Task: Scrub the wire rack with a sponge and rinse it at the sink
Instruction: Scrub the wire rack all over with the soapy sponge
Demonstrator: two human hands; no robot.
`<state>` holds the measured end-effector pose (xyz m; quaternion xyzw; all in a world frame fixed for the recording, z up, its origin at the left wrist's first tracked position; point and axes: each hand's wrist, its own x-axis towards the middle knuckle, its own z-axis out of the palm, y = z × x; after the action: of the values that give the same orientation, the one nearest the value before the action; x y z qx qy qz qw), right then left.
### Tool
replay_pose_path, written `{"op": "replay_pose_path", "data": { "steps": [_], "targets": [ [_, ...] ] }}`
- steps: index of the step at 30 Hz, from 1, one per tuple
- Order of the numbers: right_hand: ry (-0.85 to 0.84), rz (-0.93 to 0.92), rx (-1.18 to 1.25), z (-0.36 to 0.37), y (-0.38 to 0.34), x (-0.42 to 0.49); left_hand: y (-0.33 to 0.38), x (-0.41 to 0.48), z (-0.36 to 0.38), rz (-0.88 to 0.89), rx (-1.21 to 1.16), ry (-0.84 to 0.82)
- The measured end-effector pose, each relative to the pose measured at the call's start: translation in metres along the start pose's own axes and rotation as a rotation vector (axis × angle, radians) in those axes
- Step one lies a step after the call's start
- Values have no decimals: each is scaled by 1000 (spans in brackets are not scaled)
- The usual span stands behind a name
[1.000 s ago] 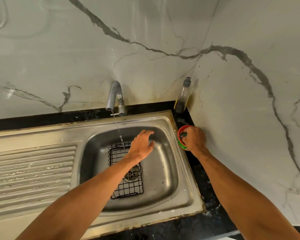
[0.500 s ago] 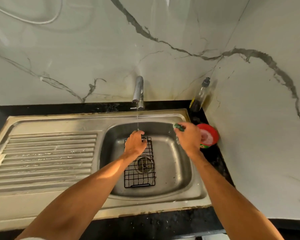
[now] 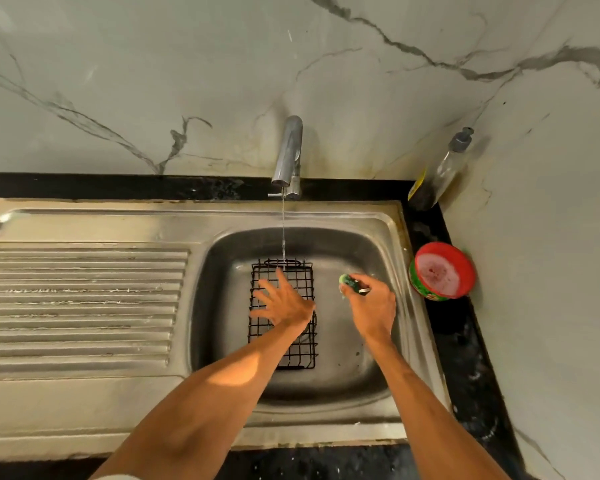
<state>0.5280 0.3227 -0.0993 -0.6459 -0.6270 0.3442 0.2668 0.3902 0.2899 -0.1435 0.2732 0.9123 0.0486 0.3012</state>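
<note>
Holding the sponge tight in the right hand, now moved away from the red soap tub and over the sink. Pressing the left hand, spread flat, on the wire rack under the tap water. Ready to scrub.

Blk grid rack, green sponge, red/green tub, white wall w/ grey veins.

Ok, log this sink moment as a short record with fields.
left hand: fingers spread, resting on wire rack
right hand: grips green sponge, right of the rack, not touching it
wire rack: flat on the sink floor
tap: running; thin stream lands at rack's far end
counter, right: red soap tub, bottle in corner
</note>
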Motion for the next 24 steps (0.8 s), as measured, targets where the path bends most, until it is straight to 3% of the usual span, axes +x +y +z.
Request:
{"op": "replay_pose_path", "data": {
  "steps": [17,24],
  "targets": [
    [-75,-16,76,5,6,19,4,10,-12,9,-67,-25],
    [-140,-61,210,-20,-22,14,-35,-7,-66,133,-539,-186]
  ]
}}
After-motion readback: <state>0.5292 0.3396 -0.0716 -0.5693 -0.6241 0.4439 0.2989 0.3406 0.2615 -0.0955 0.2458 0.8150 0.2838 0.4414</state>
